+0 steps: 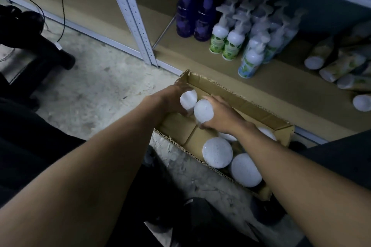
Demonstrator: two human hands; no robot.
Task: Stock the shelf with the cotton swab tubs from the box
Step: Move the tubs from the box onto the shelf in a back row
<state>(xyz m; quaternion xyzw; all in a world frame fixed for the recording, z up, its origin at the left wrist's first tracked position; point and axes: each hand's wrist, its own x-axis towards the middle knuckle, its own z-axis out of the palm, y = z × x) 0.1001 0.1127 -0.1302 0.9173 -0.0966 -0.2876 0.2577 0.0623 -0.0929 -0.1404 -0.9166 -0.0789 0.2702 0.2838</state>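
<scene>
With the left hand (pixel 172 98) gripping one tub (pixel 188 99) and the right hand (pixel 220 115) gripping another (pixel 203 110), both over the box (pixel 236 94), lift each straight up, keeping lids level, then carry them to the shelf (pixel 281 84) beyond.

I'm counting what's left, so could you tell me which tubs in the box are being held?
The two tubs at the box's far-left end: the left hand grips one, the right hand the other. The rest stand untouched.

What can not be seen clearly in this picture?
Head view:
- White-lidded round tubs in the brown cardboard box: the right forearm hides some, so no count.
- Tub sides: hidden by both hands.
- Purple pump bottles: labels blurred, dim.
</scene>
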